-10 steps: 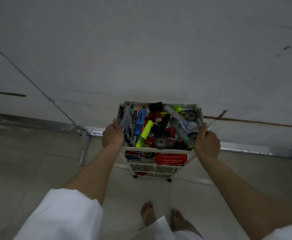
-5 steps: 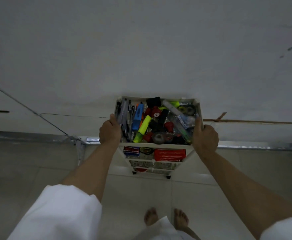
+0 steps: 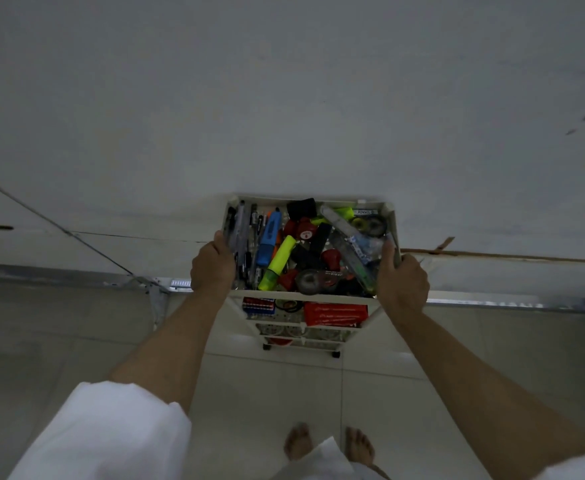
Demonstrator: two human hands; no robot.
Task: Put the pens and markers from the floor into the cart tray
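A white cart stands against the wall, its top tray (image 3: pixel 318 293) full of stationery. Several dark pens (image 3: pixel 246 237) lie along the tray's left side, beside a blue marker (image 3: pixel 269 242) and a yellow-green highlighter (image 3: pixel 277 263). Red caps, tape rolls and a clear ruler fill the right half. My left hand (image 3: pixel 211 266) grips the tray's left rim. My right hand (image 3: pixel 401 282) grips the right rim. I see no pens on the floor.
Lower cart shelves hold a red box (image 3: pixel 334 313) and a small blue-red box (image 3: pixel 258 304). A metal strip (image 3: pixel 512 303) runs along the wall base. Pale floor tiles lie below, with my bare feet (image 3: pixel 329 445) behind the cart.
The cart has moved forward against the wall with both hands still on its tray rims. My feet have stepped along behind it.
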